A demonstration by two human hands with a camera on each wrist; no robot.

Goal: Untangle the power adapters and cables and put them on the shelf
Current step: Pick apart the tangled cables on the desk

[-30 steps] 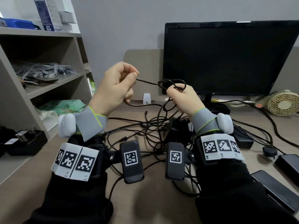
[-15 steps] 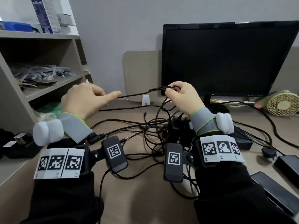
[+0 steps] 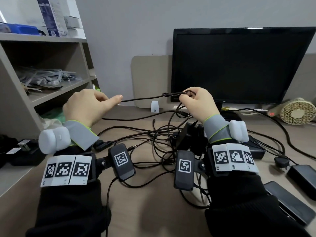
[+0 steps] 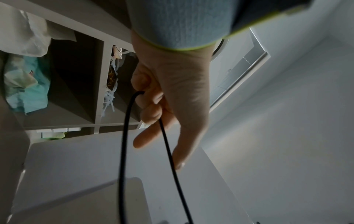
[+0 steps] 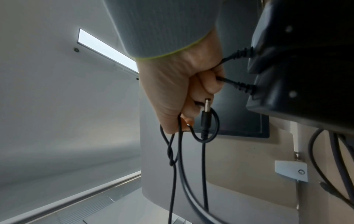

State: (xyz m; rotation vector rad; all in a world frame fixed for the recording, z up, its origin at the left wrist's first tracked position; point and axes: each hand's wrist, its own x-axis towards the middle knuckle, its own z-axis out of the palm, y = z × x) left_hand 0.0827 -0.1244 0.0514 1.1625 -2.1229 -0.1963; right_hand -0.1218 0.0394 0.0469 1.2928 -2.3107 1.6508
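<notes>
Above the tan wooden bench, both hands are raised in front of the black flat-screen monitor, with a thin black cable stretched between them. The left hand has its grip closed on this cable: the wrist view shows curled fingers around a strand that loops back out of the fist, with the thumb lying straight along it. The right hand has its grip closed on the other end, where the cable is knotted into a small twist just left of its fingertips. In the right wrist view that fist holds several strands, and a black barrel plug pokes out beside the fingers.

Below the hands, a tangle of black cables lies spread on the bench around a black power adapter. Another flat black adapter rests at the right edge. The grey open shelf stands to the left, holding a heap of pale cable ties. A small beige desk fan sits right of the monitor.
</notes>
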